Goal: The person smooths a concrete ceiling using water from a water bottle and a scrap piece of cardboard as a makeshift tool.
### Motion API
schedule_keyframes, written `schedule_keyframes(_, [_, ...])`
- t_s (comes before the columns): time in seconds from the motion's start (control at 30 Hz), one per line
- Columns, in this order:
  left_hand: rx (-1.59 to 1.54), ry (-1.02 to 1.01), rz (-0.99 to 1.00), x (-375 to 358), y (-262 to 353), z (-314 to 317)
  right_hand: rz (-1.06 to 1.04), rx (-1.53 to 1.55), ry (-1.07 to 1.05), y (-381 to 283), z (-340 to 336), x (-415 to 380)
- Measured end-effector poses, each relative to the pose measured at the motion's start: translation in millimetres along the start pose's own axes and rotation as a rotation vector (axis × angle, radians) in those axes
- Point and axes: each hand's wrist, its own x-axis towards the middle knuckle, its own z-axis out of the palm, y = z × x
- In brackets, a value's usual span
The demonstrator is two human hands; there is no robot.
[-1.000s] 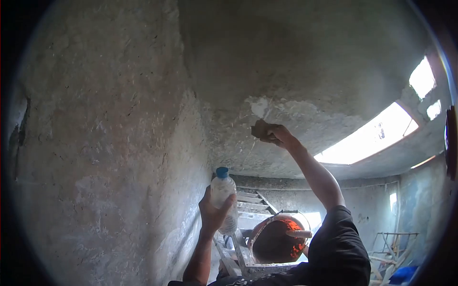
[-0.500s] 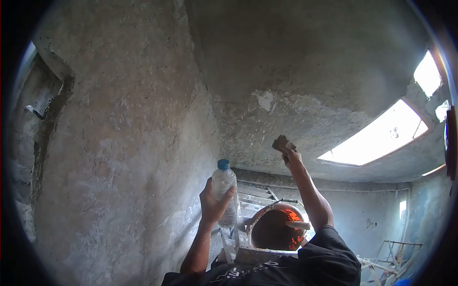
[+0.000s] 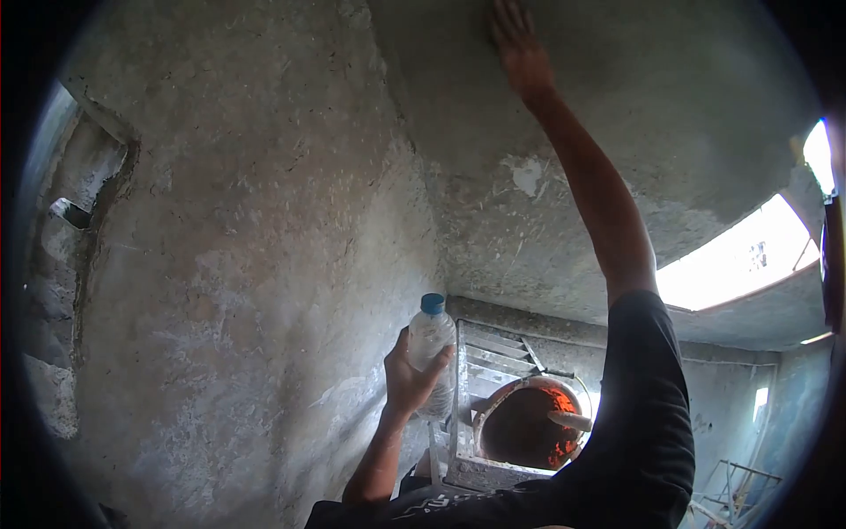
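In my left hand (image 3: 412, 379) is a clear plastic bottle (image 3: 432, 339) with a blue cap, upright, fingers and thumb wrapped around its middle. My right arm stretches far up, and my right hand (image 3: 522, 53) presses against the upper plastered surface (image 3: 670, 97), fingers extended. A dark edge beside those fingers looks like the brown sponge that hand held a moment ago; the palm hides most of it. Below, a bucket (image 3: 515, 428) with an orange inside holds grey-brown mix, and a pale tool handle (image 3: 570, 420) sticks out over its rim.
The bucket rests by a ladder-like metal frame (image 3: 493, 353) close to my body. A rough wall (image 3: 220, 264) rises on the left. Bright openings (image 3: 749, 256) lie to the right, with a metal stand (image 3: 740, 485) at lower right.
My right hand has risen from mid-view with the brown sponge to high on the plastered surface, the arm now extended. My left hand still holds the bottle; the view has shifted slightly.
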Motion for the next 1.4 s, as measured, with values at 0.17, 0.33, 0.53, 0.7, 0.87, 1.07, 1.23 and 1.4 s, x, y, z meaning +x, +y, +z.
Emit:
schedule_keyframes(0.17, [0.007,0.005,0.016,-3,1,-3,-0.110,0.123,-0.532,-88,33,-108])
schedule_keyframes(0.33, [-0.023,-0.006,-0.015,-7,-6,-9,0.142,0.331,-0.252,-45,-18,-44])
schedule_keyframes(0.53, [0.028,-0.054,0.005,-3,-1,-5,0.116,0.184,-0.080,11,-10,-12])
schedule_keyframes(0.7, [0.036,-0.067,0.035,-3,9,-4,-0.018,0.241,-0.830,-64,-19,-121])
schedule_keyframes(0.87, [-0.012,-0.076,0.015,-7,-3,-1,0.108,0.397,-0.235,-19,-31,-39])
schedule_keyframes(1.07, [0.023,-0.103,-0.015,-2,5,1,0.070,0.164,0.029,12,-11,18])
schedule_keyframes(1.23, [0.060,-0.080,-0.016,-8,-1,-2,-0.273,0.186,-0.732,-46,-13,-93])
schedule_keyframes(1.4, [0.045,-0.035,0.049,-13,-13,-4,-0.069,0.414,-0.720,-34,-37,-80])
